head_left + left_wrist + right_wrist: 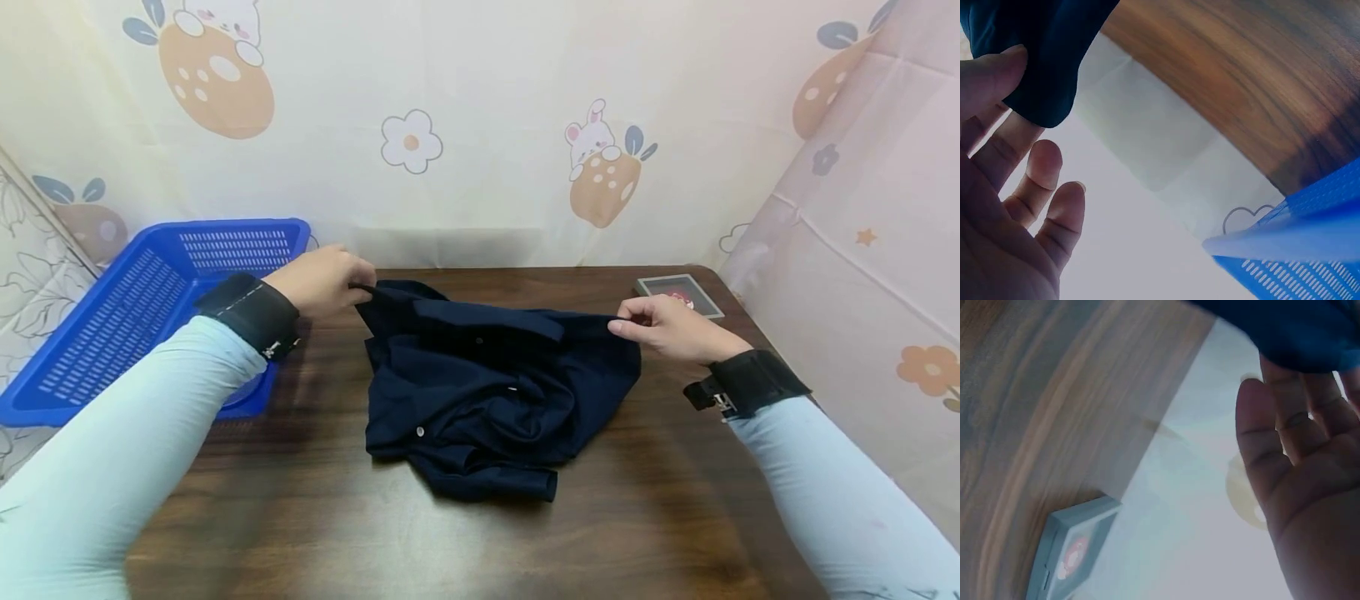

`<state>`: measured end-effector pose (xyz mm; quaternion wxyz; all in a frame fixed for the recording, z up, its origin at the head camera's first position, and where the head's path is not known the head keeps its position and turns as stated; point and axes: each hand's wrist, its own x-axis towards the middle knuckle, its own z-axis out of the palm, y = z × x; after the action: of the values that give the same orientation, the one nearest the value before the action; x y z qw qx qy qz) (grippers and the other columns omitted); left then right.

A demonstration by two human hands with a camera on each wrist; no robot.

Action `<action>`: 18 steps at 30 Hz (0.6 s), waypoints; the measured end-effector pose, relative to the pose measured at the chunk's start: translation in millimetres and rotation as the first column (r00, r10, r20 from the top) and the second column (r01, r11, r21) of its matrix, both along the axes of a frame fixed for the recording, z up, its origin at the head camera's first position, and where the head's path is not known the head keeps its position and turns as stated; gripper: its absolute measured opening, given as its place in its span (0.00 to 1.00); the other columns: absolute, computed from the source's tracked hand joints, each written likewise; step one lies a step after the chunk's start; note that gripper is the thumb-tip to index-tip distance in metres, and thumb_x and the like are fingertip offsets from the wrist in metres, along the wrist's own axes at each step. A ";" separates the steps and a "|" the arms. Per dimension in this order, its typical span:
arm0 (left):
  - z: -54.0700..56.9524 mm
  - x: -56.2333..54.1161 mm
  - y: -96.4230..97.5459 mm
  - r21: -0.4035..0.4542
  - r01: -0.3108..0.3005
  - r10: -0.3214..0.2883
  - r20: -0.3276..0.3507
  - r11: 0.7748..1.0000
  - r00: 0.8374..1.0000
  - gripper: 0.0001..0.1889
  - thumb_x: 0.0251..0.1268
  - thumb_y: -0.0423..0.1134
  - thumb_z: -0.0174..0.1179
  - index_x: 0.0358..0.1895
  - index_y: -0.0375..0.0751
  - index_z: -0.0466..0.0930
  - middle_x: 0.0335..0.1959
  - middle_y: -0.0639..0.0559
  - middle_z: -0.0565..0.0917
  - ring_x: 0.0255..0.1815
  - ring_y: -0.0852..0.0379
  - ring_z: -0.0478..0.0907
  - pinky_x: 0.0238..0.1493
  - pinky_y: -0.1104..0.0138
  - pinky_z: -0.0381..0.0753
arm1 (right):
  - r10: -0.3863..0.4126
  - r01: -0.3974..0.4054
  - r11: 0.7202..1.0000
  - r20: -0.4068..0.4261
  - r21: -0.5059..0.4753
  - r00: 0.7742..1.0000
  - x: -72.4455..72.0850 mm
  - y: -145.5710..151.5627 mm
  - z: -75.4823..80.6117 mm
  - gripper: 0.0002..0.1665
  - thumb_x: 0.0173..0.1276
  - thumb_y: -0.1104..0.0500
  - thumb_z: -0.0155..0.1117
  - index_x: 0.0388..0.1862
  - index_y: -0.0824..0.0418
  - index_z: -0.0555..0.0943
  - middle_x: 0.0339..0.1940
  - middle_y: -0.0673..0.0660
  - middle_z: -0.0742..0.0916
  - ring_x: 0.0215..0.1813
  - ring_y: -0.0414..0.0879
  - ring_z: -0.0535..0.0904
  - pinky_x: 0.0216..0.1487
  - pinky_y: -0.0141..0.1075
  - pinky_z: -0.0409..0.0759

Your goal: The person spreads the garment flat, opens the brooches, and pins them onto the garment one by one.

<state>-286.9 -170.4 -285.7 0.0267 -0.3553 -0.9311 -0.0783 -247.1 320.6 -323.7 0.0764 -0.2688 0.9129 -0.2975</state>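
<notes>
A crumpled navy button-up shirt (pixel 480 400) lies in the middle of the wooden table, its far edge lifted between two hands. At the upper left, my left hand (pixel 326 279) pinches one corner of the fabric. My right hand (pixel 675 329) grips the opposite end on the right. In the left wrist view, the thumb presses the dark cloth (pixel 1041 75) against the fingers, with the other fingers loosely bent below. The right wrist view shows blue cloth (pixel 1304 337) over the fingers; the thumb is out of sight there. Small pale buttons show on the shirt front.
A blue perforated plastic basket (pixel 161 267) stands at the table's left side. Near the far right corner lies a small grey-framed clear-lidded box (pixel 678 293) with something red and white inside. A printed curtain (pixel 487 200) hangs behind the table (pixel 360 533).
</notes>
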 end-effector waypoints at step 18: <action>51.9 46.8 -32.2 0.389 -0.060 0.008 0.134 0.919 0.991 0.09 0.76 0.44 0.48 0.40 0.45 0.75 0.21 0.53 0.68 0.24 0.55 0.66 0.24 0.64 0.62 | -0.082 0.043 0.989 -0.277 -0.142 0.957 25.6 -0.4 59.2 0.10 0.70 0.65 0.59 0.28 0.54 0.78 0.15 0.49 0.70 0.18 0.41 0.66 0.20 0.35 0.63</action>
<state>-240.1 -202.6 -233.8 0.0379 -0.3205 -0.9023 -0.2856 -221.5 320.2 -264.6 -0.0824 -0.2841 0.9003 -0.3193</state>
